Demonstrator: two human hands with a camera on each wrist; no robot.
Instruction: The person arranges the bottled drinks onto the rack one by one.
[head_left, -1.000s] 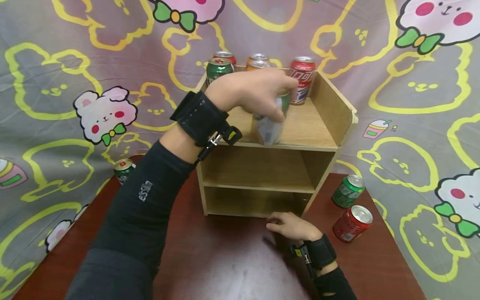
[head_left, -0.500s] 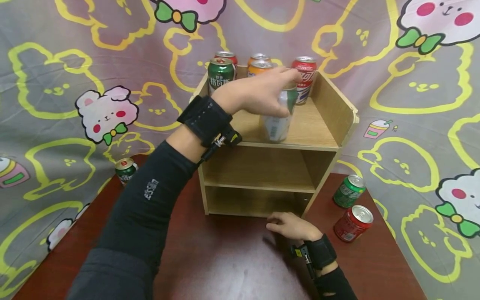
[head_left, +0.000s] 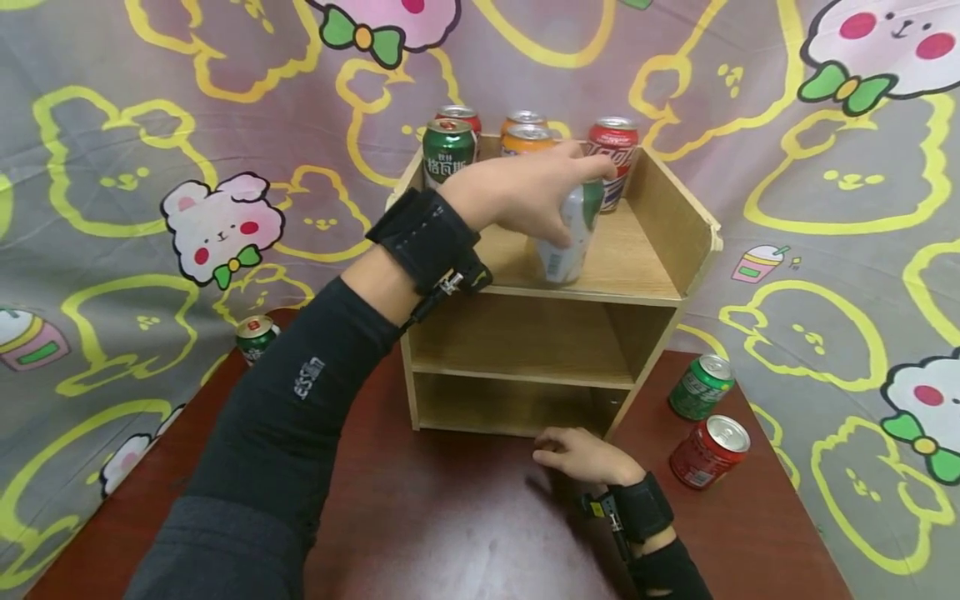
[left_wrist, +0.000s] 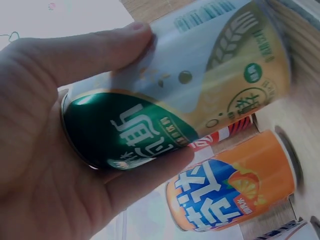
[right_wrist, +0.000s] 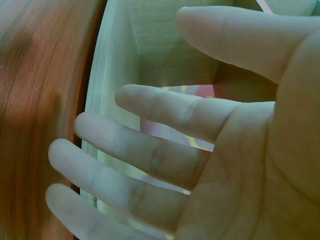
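In the head view my left hand (head_left: 525, 193) grips a green-and-white drink can (head_left: 572, 237) near its top, over the front of the wooden shelf unit's top board (head_left: 637, 258). The can leans slightly; I cannot tell whether its base touches the board. The left wrist view shows the thumb on one side of the can (left_wrist: 175, 75) and fingers on the other, with an orange soda can (left_wrist: 240, 187) beyond. Low in front of the unit is my right hand (head_left: 587, 457), holding nothing, its fingers (right_wrist: 150, 107) spread and relaxed in the right wrist view.
On the top board stand a green can (head_left: 448, 158), a red can (head_left: 613, 137), orange cans (head_left: 527, 140) and another red can (head_left: 471, 119) behind. A green can (head_left: 701, 387) and red can (head_left: 708, 454) stand right on the table; another green can (head_left: 255, 337) stands left.
My left hand has moved slightly to the right with the can over the top board. The right hand stays where it was.
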